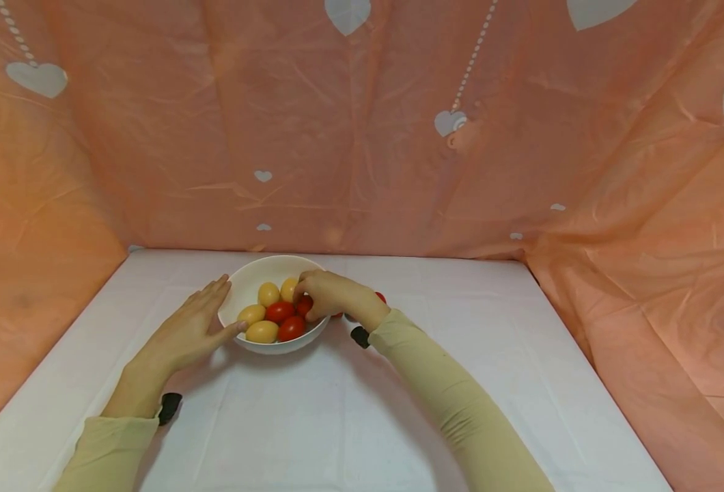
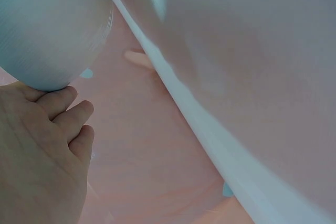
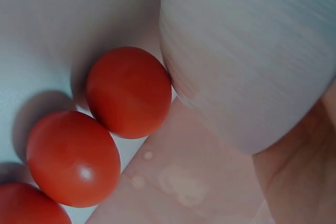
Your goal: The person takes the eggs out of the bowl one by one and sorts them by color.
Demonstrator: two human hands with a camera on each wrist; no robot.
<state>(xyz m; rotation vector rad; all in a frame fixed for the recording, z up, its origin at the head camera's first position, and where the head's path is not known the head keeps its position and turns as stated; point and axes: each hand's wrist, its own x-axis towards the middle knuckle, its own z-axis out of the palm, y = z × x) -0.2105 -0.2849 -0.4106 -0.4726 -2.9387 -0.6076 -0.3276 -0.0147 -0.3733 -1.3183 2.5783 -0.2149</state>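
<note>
A white bowl point(image 1: 279, 347) stands toward the back of the table, with several yellow eggs point(image 1: 262, 332) and red eggs point(image 1: 291, 329) inside. My left hand point(image 1: 184, 338) rests against its left side, fingers fairly straight along the outside and thumb at the near rim. In the left wrist view, fingertips touch the outer wall of the bowl point(image 2: 58, 30). Reaching over the right rim, my right hand point(image 1: 331, 294) pinches a red egg point(image 1: 304, 305) between curled fingers and thumb, low among the others. Part of that egg is hidden by the fingers.
Three red eggs point(image 3: 128, 93) lie on the table just outside the bowl, mostly hidden behind my right forearm in the head view. A white cloth covers the table point(image 1: 263, 424). Orange sheeting point(image 1: 350, 137) with white hearts hangs behind it and at both sides.
</note>
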